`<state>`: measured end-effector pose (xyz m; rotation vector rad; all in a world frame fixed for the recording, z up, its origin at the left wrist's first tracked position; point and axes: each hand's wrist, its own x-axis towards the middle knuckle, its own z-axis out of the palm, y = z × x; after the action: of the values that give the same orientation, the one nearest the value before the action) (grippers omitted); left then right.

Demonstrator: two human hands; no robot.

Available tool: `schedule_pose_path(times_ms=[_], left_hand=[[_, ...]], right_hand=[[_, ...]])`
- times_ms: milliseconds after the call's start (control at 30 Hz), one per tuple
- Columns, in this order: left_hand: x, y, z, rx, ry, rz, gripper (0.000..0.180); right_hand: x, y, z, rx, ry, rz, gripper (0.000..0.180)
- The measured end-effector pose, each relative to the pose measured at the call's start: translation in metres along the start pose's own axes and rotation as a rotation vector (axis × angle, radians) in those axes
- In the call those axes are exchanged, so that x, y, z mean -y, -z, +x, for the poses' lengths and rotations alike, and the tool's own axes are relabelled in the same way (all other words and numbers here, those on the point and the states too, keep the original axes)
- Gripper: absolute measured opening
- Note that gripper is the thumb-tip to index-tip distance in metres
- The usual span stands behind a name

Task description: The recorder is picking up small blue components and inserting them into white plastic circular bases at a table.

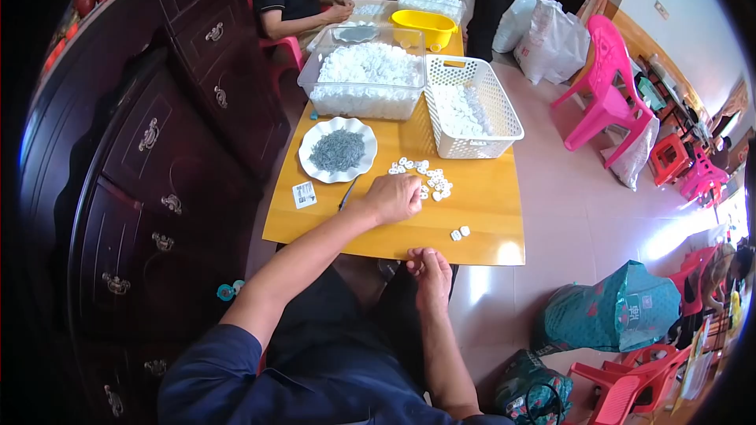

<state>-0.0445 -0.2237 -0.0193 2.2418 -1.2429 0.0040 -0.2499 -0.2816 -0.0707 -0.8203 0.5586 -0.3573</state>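
On the yellow-topped table (488, 197), my left hand (394, 198) is curled closed beside a loose cluster of small white plastic pieces (438, 182); whatever its fingers hold is hidden. My right hand (431, 271) is at the table's front edge, thumb and fingers pinched together, and anything between them is too small to make out. Two more white pieces (460, 233) lie apart at the right front. A scalloped white plate (305, 153) holds a heap of small grey metal parts (339, 149). A thin dark tool (347, 194) lies partly behind my left forearm.
Behind are a clear bin (364, 98) and a white basket (476, 147) of white pieces, plus a yellow tub (425, 27). A printed card (304, 195) lies left. A person (287, 0) works at the far end. Dark drawers (150, 181) stand left, a pink chair (606, 102) right.
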Motion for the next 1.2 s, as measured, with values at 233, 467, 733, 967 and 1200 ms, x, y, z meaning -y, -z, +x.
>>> schedule_pose_path(times_ms=[233,467,733,967,1200], left_hand=[[-0.029,-0.013,-0.054,-0.011,0.04,-0.168,0.015],[-0.001,-0.014,-0.079,-0.136,0.108,-0.112,0.011],[0.0,-0.015,-0.078,-0.166,0.108,-0.203,0.008],[0.016,-0.01,-0.041,-0.26,0.055,-0.091,0.007],[0.031,-0.015,0.024,-0.175,-0.018,0.04,0.011]], right_hand=[[0.003,-0.004,0.011,0.01,0.055,-0.033,0.022],[0.007,-0.002,0.015,-0.029,-0.038,0.033,0.019],[0.006,0.002,0.01,-0.023,-0.056,0.066,0.018],[0.008,0.001,0.009,-0.014,-0.066,0.065,0.017],[0.005,0.003,0.011,-0.006,-0.094,0.07,0.018]])
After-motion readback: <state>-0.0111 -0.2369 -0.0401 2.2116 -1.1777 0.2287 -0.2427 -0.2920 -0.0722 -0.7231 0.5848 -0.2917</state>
